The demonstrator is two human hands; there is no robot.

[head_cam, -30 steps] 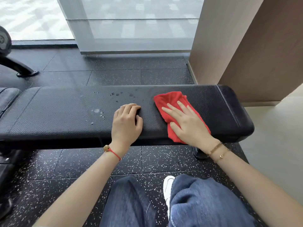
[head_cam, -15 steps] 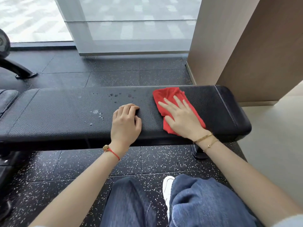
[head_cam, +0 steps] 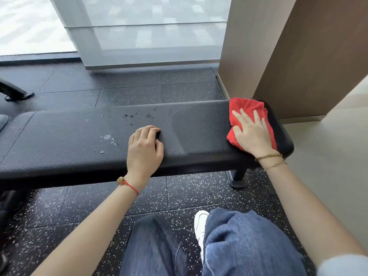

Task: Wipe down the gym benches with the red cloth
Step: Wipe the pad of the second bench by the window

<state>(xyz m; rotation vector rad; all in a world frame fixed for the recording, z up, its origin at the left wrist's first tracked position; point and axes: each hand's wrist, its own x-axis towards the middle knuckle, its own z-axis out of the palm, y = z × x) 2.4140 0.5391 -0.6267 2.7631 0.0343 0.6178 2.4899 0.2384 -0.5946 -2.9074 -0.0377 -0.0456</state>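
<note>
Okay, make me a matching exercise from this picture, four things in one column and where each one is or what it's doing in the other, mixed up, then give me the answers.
Column one:
1. folded red cloth
2. left hand
3. right hand
4. water droplets

Column two:
A. fingers curled, resting mid-pad on the black padded gym bench
B. scattered on the pad, left of the resting hand
C. lying at the bench's right end
D. pressing flat, fingers spread

Pairs: 1-C, 2-A, 3-D, 4-B

Single head-worn wide-angle view, pitched forward and down. Close over bench (head_cam: pixel 79 140) running crosswise, both forearms in frame, knees at bottom edge, window and floor beyond.
</note>
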